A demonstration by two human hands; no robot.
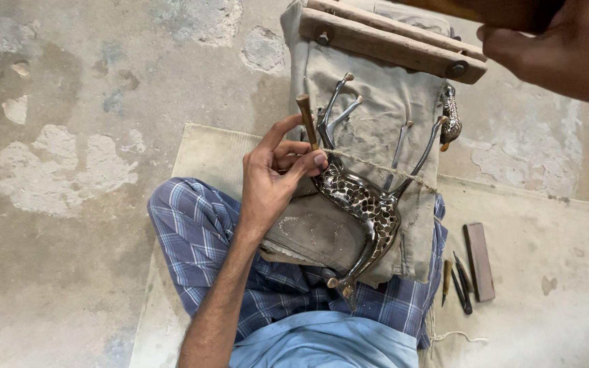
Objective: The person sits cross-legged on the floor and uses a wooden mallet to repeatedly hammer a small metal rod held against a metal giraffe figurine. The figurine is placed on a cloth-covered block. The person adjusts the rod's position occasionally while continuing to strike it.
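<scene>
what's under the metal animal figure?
The metal animal figure lies on a padded canvas cushion on the person's lap, with string across it. What's beneath the cushion is hidden.

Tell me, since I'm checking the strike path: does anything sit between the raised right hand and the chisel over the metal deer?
Nothing visible does. The right hand is raised apart, top right; the left hand holds the chisel on the metal deer.

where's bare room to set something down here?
Free: mat right of the flat stone; mat corner left of the left hand. Crowded: cloth pad under the metal animal figure, small tools beside the stone.
</scene>
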